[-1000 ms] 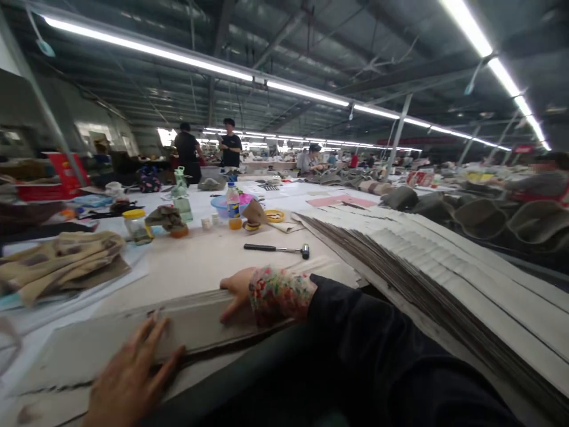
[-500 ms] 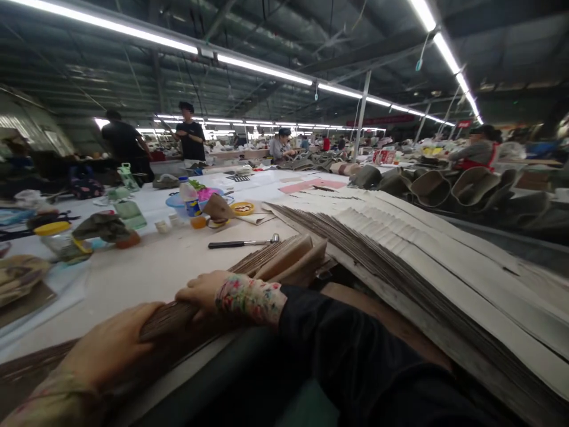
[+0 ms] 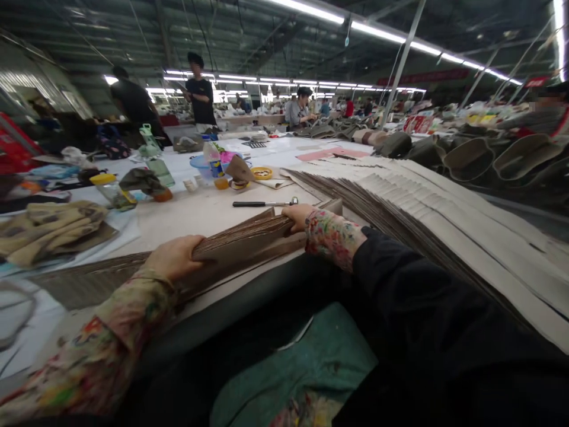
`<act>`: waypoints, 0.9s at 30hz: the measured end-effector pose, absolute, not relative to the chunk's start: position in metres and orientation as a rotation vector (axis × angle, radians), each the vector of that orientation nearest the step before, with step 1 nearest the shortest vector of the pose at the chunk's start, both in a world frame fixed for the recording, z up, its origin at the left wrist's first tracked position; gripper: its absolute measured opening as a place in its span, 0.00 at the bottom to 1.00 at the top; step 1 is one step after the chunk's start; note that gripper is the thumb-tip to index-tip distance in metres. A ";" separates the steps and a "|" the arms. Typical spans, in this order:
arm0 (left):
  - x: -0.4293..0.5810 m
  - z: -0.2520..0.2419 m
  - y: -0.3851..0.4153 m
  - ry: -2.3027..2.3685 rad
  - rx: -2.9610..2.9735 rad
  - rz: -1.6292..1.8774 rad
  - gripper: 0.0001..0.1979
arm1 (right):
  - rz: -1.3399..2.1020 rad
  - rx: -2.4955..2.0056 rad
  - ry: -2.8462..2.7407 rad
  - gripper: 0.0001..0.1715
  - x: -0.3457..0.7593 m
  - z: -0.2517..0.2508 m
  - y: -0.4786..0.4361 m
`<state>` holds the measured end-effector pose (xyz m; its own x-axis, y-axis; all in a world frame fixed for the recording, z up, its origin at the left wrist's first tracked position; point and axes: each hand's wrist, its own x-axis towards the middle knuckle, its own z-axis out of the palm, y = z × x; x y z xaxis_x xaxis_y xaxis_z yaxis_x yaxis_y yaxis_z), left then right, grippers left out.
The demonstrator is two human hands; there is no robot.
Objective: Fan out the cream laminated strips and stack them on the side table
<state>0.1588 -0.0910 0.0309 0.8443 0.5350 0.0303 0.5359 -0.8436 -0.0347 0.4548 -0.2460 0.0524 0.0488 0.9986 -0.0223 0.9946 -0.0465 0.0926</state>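
A thick stack of long grey-brown sheets [image 3: 242, 246] stands tilted on its edge along the near side of the table [image 3: 195, 216]. My left hand [image 3: 173, 258] is closed over the stack's top edge near its middle. My right hand [image 3: 297, 214] is closed on the stack's far end. Both wrists wear floral sleeve covers. A small hammer [image 3: 264, 203] lies just beyond my right hand.
A long fanned row of pale sheets [image 3: 427, 196] runs along the right. A bottle [image 3: 214, 163], jars [image 3: 110, 190], tape rolls [image 3: 261, 172] and folded cloth [image 3: 48, 228] sit on the left and far part of the table. Several people stand or work at the back.
The stack went from lying flat to standing on its edge, and both hands shifted to grip it. My right hand slid toward the stack's far end. The camera turned slightly left and down.
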 end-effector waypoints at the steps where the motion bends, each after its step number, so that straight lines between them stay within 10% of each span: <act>1: 0.156 0.034 -0.093 -0.843 -2.975 -0.040 0.29 | 0.083 2.212 2.111 0.31 0.450 0.057 -0.252; 27: 0.140 0.023 -0.081 -0.734 -2.873 -0.059 0.27 | 0.292 2.379 1.897 0.29 0.404 0.028 -0.277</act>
<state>0.1403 -0.0808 0.0229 0.8776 0.4724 0.0817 0.4794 -0.8630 -0.1594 0.4037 -0.2768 0.0278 0.2128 0.9724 0.0956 0.9562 -0.2274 0.1845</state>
